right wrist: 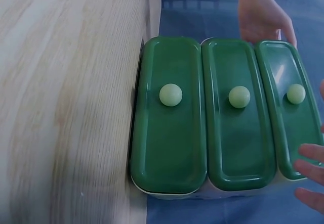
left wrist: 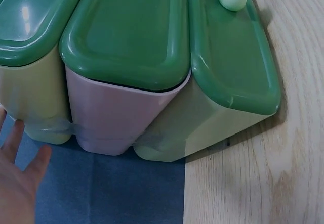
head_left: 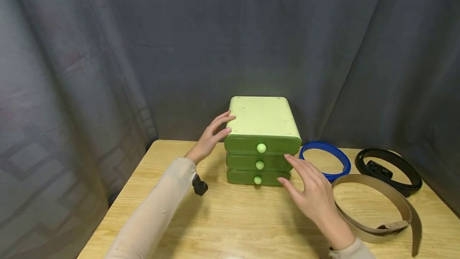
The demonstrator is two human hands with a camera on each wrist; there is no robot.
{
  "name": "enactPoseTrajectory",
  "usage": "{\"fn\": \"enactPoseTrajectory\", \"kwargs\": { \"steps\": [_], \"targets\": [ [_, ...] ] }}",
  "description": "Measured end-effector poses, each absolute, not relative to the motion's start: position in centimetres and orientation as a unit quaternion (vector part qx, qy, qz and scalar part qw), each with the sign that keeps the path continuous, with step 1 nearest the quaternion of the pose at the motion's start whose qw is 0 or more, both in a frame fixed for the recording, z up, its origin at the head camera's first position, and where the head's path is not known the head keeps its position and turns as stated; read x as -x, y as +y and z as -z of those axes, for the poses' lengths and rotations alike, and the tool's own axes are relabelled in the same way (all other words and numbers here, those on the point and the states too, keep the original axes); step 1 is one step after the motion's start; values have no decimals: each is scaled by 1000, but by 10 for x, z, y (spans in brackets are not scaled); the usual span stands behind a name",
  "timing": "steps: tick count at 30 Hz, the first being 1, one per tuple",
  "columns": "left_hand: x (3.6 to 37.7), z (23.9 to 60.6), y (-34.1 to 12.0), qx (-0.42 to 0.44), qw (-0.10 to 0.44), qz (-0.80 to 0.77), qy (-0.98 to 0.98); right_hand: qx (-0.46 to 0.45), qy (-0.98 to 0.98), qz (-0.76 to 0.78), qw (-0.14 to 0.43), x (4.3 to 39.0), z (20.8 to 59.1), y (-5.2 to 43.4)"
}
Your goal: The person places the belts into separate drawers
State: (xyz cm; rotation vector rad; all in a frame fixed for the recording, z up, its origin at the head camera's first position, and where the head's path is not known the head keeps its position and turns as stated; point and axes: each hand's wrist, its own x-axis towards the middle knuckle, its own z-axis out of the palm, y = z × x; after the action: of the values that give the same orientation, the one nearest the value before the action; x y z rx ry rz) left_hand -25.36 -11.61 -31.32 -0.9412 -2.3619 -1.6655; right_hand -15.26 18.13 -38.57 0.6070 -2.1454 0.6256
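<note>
Head view: both hands, left (head_left: 212, 137) and right (head_left: 312, 195), spread-fingered, flank the closed three-drawer box (head_left: 262, 141).

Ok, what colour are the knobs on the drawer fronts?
Pale green knobs on dark green drawer fronts; right wrist view shows it best.

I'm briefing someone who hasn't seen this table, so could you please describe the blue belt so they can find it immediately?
Start at the green three-drawer box at the back of the wooden table. Directly to its right, just beyond the right hand, lies the blue belt, coiled in a loop. It is the only bright blue one; the black belt and tan belt lie further right.
</note>
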Motion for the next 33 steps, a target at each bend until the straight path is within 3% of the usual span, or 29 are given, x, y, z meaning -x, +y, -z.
{"fn": "enactPoseTrajectory", "kwargs": {
  "steps": [5,11,25,33],
  "targets": [
    [253,312,-116,319,66,553,-767,-247,-846,-261,393,154,384,179],
    [250,314,-117,318,54,543,-775,-262,-828,-273,413,156,383,172],
    [251,309,-117,303,13,555,-774,-271,-822,-295,404,162,378,162],
    [250,310,-112,308,34,559,-769,-272,-821,-304,399,168,378,157]
  ]
}}
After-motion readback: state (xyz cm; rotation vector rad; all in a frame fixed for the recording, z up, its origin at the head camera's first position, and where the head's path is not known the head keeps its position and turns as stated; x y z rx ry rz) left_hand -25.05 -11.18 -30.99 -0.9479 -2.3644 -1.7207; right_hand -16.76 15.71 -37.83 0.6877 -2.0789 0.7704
